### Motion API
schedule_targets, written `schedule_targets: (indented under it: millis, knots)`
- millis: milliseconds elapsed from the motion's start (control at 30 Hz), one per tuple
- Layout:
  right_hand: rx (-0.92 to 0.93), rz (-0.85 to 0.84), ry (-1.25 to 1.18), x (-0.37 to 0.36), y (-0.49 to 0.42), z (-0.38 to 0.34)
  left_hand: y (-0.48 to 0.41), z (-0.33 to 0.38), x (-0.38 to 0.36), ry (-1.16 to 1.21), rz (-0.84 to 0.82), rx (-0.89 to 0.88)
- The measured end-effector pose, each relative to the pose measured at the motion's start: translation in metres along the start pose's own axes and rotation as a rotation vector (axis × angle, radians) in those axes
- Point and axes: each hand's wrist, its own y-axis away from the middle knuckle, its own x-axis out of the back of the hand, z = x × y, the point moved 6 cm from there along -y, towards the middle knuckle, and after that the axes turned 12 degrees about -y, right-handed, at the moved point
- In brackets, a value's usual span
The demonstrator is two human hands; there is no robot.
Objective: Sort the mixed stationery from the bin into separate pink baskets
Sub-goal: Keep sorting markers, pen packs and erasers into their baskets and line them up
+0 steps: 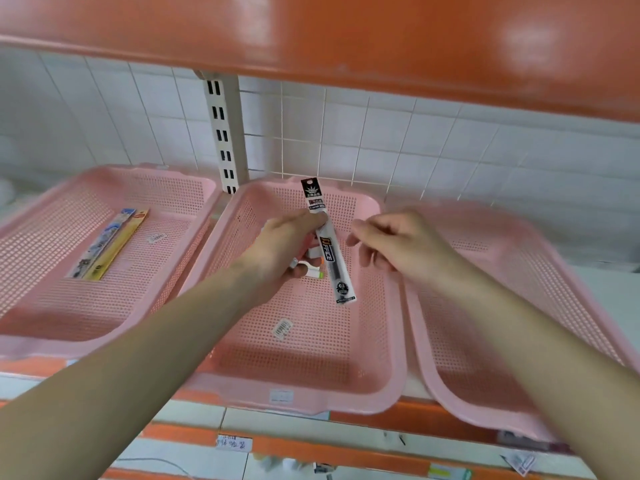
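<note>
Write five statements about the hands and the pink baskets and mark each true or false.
1. The left hand grips a long refill pack. True.
2. The right hand holds a pack as well. False: it holds nothing, and its fingers are loosely curled.
3. The left basket has two long packs lying side by side in it. True.
4. The refill pack lies flat on the floor of the middle basket. False: it is held up above that basket.
5. A barcode sticker lies on the middle basket's floor. True.

left grip [280,251]: pinches refill pack [335,261] | right grip [398,244]: loosely curled | arms outstretched
</note>
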Motion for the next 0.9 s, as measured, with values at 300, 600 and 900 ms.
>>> schedule_targets:
  millis: [300,600,900]
  knots:
    - [-0.030,-0.052,-0.171,-0.076,-0.021,-0.014,0.014,-0.016,0.066,0.002,0.141,0.017]
    - [-0.084,-0.138,-0.116,-0.194,-0.099,-0.048,0.055,-0.043,0.195,0.225,0.394,0.020]
    - [-0.360,-0.231,-0.163,-0.310,-0.178,-0.041,0.091,-0.057,0.277,0.070,0.510,-0.020]
